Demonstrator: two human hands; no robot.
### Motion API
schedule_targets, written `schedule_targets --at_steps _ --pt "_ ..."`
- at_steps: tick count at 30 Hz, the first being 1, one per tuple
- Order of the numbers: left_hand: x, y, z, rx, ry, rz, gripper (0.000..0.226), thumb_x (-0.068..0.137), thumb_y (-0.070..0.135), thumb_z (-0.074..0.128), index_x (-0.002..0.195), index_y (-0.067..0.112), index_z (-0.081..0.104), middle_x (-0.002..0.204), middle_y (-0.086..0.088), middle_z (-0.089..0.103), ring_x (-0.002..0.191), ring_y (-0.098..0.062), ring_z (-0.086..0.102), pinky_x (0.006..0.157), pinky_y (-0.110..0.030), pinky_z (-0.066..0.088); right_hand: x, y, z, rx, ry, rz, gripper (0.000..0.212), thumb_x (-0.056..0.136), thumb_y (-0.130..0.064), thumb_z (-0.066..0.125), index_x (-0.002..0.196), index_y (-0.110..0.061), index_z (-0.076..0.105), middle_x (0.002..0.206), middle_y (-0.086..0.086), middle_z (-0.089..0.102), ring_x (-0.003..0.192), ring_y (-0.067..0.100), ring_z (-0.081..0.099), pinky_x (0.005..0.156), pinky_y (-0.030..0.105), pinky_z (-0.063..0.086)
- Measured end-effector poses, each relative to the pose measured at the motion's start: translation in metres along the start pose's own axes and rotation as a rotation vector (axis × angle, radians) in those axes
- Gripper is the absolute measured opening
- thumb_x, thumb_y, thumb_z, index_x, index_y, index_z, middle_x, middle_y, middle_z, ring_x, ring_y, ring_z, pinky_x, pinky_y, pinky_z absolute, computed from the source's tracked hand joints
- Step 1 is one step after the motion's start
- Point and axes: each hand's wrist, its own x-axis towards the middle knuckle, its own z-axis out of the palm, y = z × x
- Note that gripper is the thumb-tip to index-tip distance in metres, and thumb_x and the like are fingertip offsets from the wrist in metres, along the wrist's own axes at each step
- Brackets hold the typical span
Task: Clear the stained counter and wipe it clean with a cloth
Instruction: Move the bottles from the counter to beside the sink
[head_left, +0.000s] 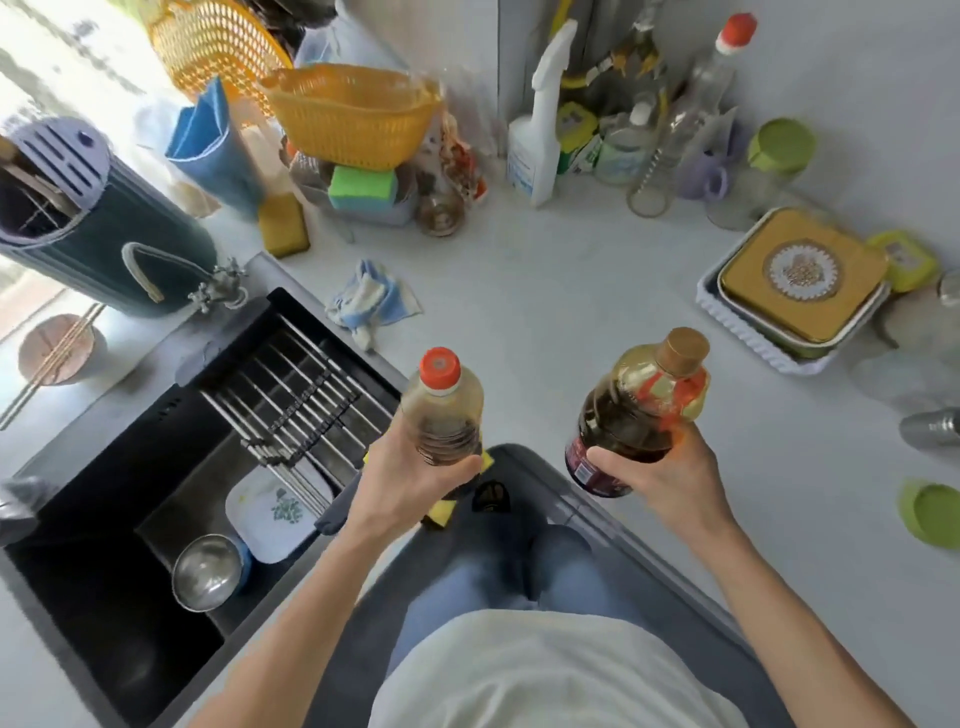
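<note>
My left hand (402, 478) grips a clear bottle with an orange cap (441, 400) holding dark liquid, lifted above the front edge of the white counter (561, 291). My right hand (670, 473) grips a larger bottle with a brown cap (644, 405), also partly filled with dark liquid and held above the counter. A crumpled blue and white cloth (371, 301) lies on the counter beside the sink corner. A yellow sponge (441, 514) peeks out under my left hand at the counter edge.
A black sink (130, 519) with a rack, plate and steel bowl is at the left. Baskets, sponges, a spray bottle (540, 130) and several bottles crowd the back wall. A gold tin in a white tray (795, 291) and a green lid (935, 514) sit at the right.
</note>
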Motion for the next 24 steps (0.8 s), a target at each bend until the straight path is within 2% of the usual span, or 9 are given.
schedule_targets --at_steps 2,6,9,11,15,17,19,21,24 --pt "0.034 0.014 0.0 -0.014 -0.027 0.017 0.069 0.062 0.053 0.088 0.119 0.054 0.049 0.104 0.052 0.06 0.096 0.027 0.058 0.074 0.008 0.039 0.022 -0.013 0.004 0.024 0.035 -0.021 0.083 0.05 -0.061 0.091 0.124 -0.033 0.063 0.117 -0.014 0.071 0.11 0.007 0.067 0.097 0.032 0.056" --pt "0.095 0.034 0.008 -0.039 -0.056 0.042 0.073 0.061 0.051 0.091 0.125 0.041 0.057 0.102 0.033 0.07 0.097 0.019 0.064 0.074 -0.004 0.046 0.063 -0.036 0.011 0.05 0.108 -0.068 0.082 0.05 -0.061 0.091 0.122 -0.036 0.061 0.118 -0.013 0.07 0.11 0.005 0.066 0.093 0.026 0.054" --pt "0.139 0.049 0.019 -0.031 -0.046 0.07 0.073 0.061 0.053 0.09 0.125 0.041 0.057 0.1 0.029 0.07 0.093 0.019 0.064 0.074 -0.006 0.045 0.097 -0.051 0.016 0.067 0.158 -0.121 0.063 0.054 -0.056 0.091 0.108 -0.057 0.059 0.105 -0.03 0.069 0.1 -0.014 0.063 0.078 0.005 0.048" --pt "0.163 0.059 0.028 -0.018 -0.027 0.079 0.074 0.061 0.055 0.088 0.126 0.038 0.058 0.099 0.028 0.068 0.091 0.021 0.061 0.073 -0.006 0.043 0.12 -0.061 0.018 0.07 0.174 -0.152 0.061 0.056 -0.051 0.092 0.099 -0.072 0.054 0.1 -0.044 0.064 0.094 -0.023 0.059 0.071 -0.003 0.044" --pt "0.205 0.069 0.047 -0.039 0.038 0.097 0.075 0.062 0.052 0.089 0.127 0.034 0.057 0.104 0.021 0.071 0.092 0.006 0.066 0.074 -0.009 0.045 0.165 -0.069 0.026 0.084 0.21 -0.195 0.056 0.057 -0.046 0.093 0.095 -0.069 0.059 0.096 -0.04 0.068 0.091 -0.02 0.063 0.072 -0.003 0.044" --pt "0.225 0.073 0.055 -0.052 0.059 0.111 0.076 0.062 0.052 0.089 0.129 0.036 0.055 0.108 0.019 0.071 0.097 -0.004 0.068 0.08 -0.018 0.052 0.187 -0.072 0.03 0.09 0.224 -0.216 0.057 0.056 -0.044 0.093 0.094 -0.069 0.058 0.094 -0.038 0.069 0.09 -0.021 0.062 0.072 -0.003 0.043" --pt "0.244 0.074 0.061 -0.086 0.074 0.121 0.077 0.063 0.05 0.09 0.129 0.036 0.053 0.11 0.017 0.072 0.101 -0.006 0.07 0.087 -0.027 0.057 0.207 -0.073 0.034 0.105 0.231 -0.235 0.059 0.058 -0.039 0.094 0.095 -0.068 0.059 0.095 -0.042 0.067 0.09 -0.022 0.062 0.072 -0.004 0.042" --pt "0.26 0.076 0.066 -0.127 0.104 0.124 0.074 0.064 0.048 0.091 0.127 0.037 0.054 0.108 0.018 0.072 0.1 0.003 0.069 0.087 -0.024 0.057 0.225 -0.072 0.04 0.102 0.225 -0.262 0.056 0.059 -0.036 0.094 0.095 -0.064 0.06 0.095 -0.042 0.067 0.089 -0.02 0.063 0.072 -0.003 0.042" --pt "0.282 0.081 0.073 -0.171 0.131 0.141 0.071 0.064 0.047 0.091 0.123 0.042 0.05 0.106 0.023 0.071 0.098 0.017 0.063 0.076 -0.005 0.049 0.25 -0.069 0.047 0.101 0.222 -0.291 0.064 0.058 -0.037 0.093 0.099 -0.067 0.055 0.1 -0.041 0.065 0.093 -0.02 0.062 0.073 -0.004 0.042"
